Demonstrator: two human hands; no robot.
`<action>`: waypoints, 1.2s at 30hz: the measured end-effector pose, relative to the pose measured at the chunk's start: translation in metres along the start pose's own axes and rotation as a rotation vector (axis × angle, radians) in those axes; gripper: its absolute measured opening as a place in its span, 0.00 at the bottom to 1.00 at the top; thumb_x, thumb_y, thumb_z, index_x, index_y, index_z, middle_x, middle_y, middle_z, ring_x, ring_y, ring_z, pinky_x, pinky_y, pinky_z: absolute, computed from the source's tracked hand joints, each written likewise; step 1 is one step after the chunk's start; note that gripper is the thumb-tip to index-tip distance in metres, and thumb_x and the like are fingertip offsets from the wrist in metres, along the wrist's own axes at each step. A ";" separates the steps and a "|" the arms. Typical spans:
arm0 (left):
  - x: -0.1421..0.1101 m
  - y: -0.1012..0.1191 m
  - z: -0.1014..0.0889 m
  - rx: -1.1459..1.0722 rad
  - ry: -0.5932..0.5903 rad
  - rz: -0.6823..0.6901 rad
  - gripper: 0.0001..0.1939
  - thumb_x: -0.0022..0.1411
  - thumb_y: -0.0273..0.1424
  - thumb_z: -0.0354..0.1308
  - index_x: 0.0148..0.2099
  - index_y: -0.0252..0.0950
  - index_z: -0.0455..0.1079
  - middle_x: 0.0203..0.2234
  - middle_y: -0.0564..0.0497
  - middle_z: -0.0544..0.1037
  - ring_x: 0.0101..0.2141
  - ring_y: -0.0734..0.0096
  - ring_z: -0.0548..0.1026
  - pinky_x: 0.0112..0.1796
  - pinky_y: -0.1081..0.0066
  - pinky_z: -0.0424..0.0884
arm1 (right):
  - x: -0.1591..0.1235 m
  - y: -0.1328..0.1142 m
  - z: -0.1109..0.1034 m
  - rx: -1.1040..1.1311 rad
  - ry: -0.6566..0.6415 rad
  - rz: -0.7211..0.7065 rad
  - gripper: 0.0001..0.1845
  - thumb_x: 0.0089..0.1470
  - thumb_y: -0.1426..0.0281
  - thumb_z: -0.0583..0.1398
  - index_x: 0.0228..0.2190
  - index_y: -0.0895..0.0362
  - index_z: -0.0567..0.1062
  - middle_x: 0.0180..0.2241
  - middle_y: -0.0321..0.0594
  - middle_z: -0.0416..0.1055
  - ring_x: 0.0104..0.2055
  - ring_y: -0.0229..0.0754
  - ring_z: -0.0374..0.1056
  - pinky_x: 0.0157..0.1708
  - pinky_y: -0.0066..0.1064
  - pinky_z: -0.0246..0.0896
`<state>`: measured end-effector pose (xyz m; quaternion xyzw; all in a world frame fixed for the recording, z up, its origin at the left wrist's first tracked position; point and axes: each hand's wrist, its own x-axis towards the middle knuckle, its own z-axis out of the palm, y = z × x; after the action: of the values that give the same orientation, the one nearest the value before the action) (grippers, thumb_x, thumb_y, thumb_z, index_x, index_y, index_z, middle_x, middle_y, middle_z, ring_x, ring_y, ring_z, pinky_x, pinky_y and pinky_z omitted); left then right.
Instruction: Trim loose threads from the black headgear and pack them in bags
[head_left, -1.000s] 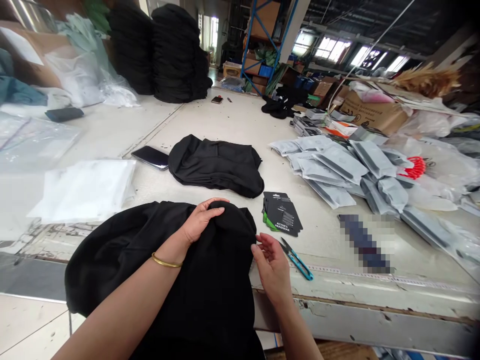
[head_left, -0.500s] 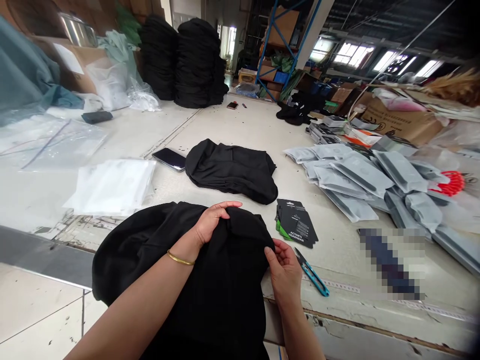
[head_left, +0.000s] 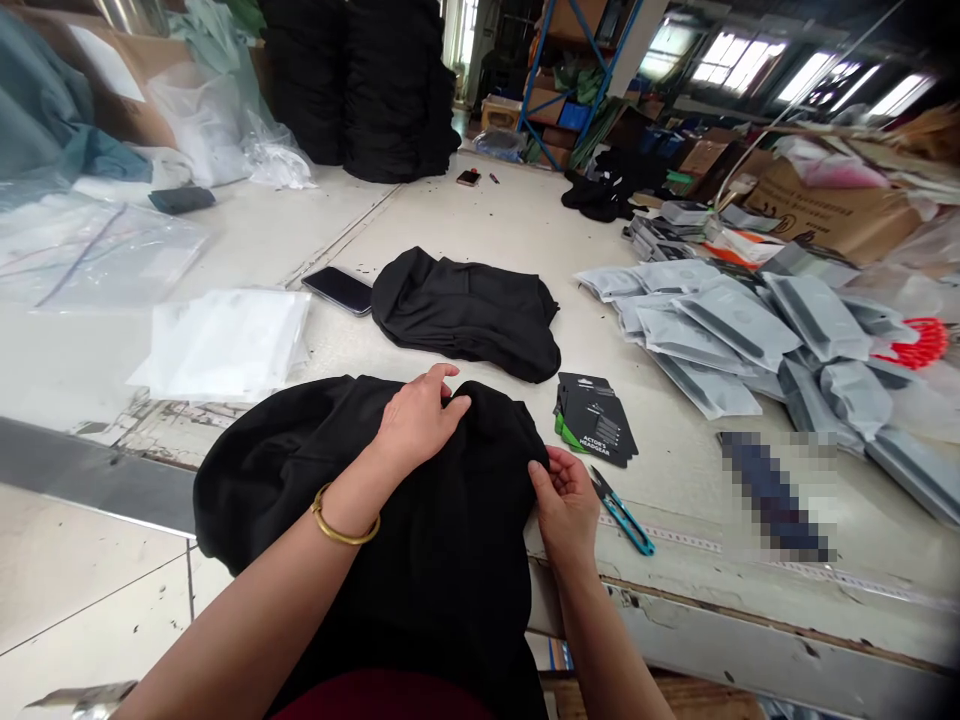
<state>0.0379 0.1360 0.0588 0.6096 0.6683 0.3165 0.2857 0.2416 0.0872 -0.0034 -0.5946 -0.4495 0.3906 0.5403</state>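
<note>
A large piece of black cloth point(head_left: 465, 520) drapes over the table's front edge and down toward my body. My left hand point(head_left: 416, 420), with a gold bangle at the wrist, rests on its upper part, thumb and forefinger apart. At the cloth's right edge, my right hand point(head_left: 566, 500) pinches the fabric between thumb and fingers. Just right of that hand lie blue-handled thread snips point(head_left: 628, 520). Beyond them is a small stack of black cards point(head_left: 596, 425) printed "ACTOR'S HEADGEAR". A second, folded black cloth point(head_left: 469, 310) lies farther back.
A phone point(head_left: 339, 290) touches the folded cloth's left end. White translucent bags point(head_left: 225, 345) lie to the left. Filled grey packets point(head_left: 735, 320) are heaped on the right, near a blurred dark strip point(head_left: 776, 500). Tall stacks of black cloth point(head_left: 397, 90) stand at the back.
My left hand's thumb and forefinger have spread apart on the cloth. My right hand keeps its pinch at the edge. The view has tilted downward slightly.
</note>
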 end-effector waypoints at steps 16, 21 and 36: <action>-0.060 -0.022 -0.025 -0.039 -0.277 -0.144 0.18 0.55 0.44 0.53 0.22 0.37 0.57 0.17 0.57 0.62 0.21 0.73 0.63 0.23 0.73 0.56 | 0.004 0.010 -0.002 0.023 0.112 -0.045 0.20 0.43 0.64 0.64 0.39 0.58 0.71 0.34 0.40 0.70 0.35 0.39 0.67 0.36 0.34 0.66; -0.066 -0.020 -0.027 -0.222 -0.268 -0.206 0.13 0.51 0.40 0.56 0.25 0.36 0.66 0.18 0.55 0.68 0.22 0.70 0.68 0.23 0.73 0.60 | -0.025 0.001 -0.020 0.002 0.155 -0.025 0.18 0.48 0.64 0.62 0.41 0.57 0.70 0.37 0.41 0.71 0.34 0.38 0.67 0.30 0.30 0.66; -0.071 -0.034 -0.034 -0.556 -0.355 -0.223 0.09 0.51 0.35 0.59 0.28 0.33 0.69 0.16 0.56 0.67 0.17 0.77 0.64 0.17 0.78 0.55 | -0.147 0.004 -0.043 -0.590 -0.406 -0.818 0.16 0.51 0.81 0.59 0.42 0.55 0.73 0.24 0.38 0.69 0.27 0.37 0.63 0.27 0.30 0.62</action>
<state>-0.0035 0.0609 0.0541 0.4770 0.5589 0.3424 0.5855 0.2400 -0.0663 -0.0062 -0.4100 -0.8301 0.1127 0.3608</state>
